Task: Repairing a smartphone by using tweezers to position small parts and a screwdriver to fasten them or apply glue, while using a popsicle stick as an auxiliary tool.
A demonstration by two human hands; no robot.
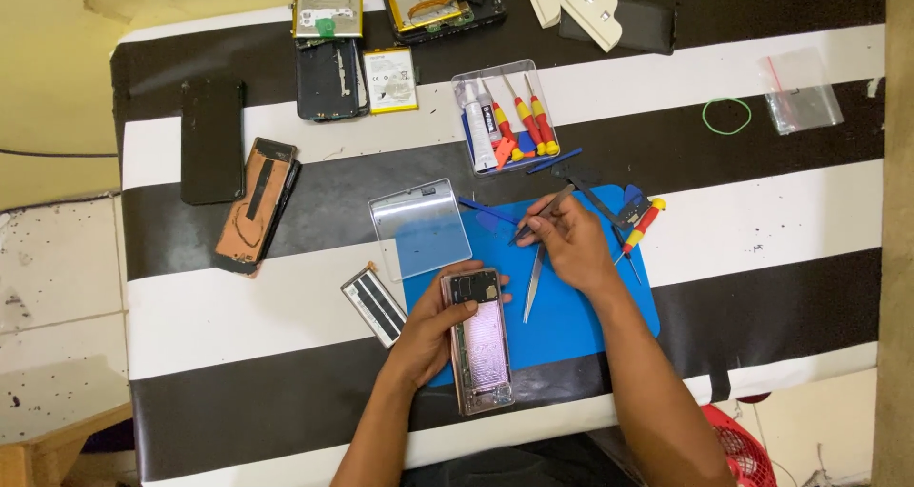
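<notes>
1. My left hand [433, 320] curls around the left edge of an opened phone [481, 339], fingers wrapped over its top left corner, thumb along the side; the phone lies long and narrow at the near edge of a smooth blue mat [571, 316], its back off, a pale pinkish panel and a dark camera block showing inside a metal frame.
2. My right hand [571, 244] hovers just beyond the phone, fingers pinched shut on slim metal tweezers [541, 211] whose tips point far and right; my wrist bends inward, forearm running near and right.
3. A second pair of steel tweezers [533, 282] lies flat on the mat between my hands, just right of the phone.
4. A clear plastic lid [419, 225] rests at the mat's far left corner; a small striped battery [376, 306] sits left of the phone.
5. Farther off, a clear tray [466, 78] holds red-and-yellow screwdrivers; the table [781, 220] wears a glossy black-and-white striped cover.
</notes>
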